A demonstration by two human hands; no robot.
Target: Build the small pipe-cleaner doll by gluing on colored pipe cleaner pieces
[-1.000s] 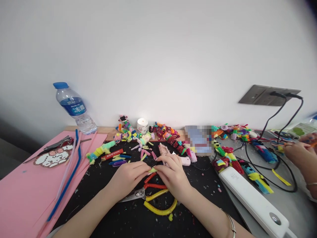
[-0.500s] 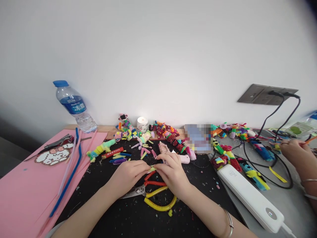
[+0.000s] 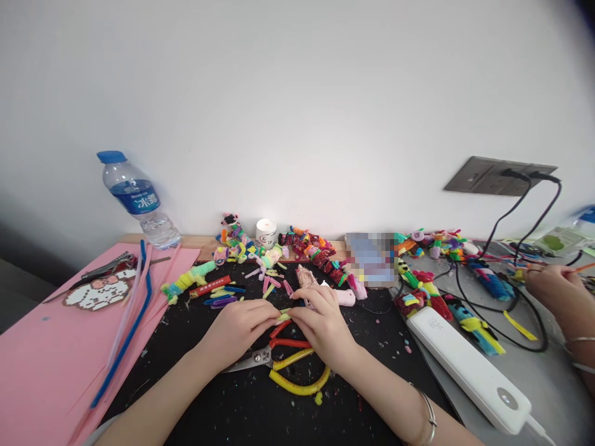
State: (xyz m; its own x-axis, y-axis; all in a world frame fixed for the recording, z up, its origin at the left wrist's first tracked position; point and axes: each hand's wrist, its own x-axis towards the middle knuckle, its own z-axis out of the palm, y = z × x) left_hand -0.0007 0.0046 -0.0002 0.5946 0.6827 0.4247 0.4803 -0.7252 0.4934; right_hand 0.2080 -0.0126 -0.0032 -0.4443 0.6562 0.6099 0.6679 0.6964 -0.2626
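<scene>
A short yellow-green pipe cleaner piece is pinched between both hands over the black mat. My left hand grips its left end with closed fingertips. At its right end my right hand pinches it; the fingers hide much of the piece. Just below lie scissors with yellow and red handles, partly under my right hand. Beyond the hands are cut pink pipe cleaner pieces, purple and blue pieces, a red packet and a pale pink tool, partly covered.
A bottle leans on the wall at left, behind pink sheets with long pipe cleaners. Pipe cleaner figures line the back. A white power strip, black cables and another person's hand are at right.
Both hands keep their pinch on the yellow-green piece with barely any movement. The whole view has shifted very slightly.
</scene>
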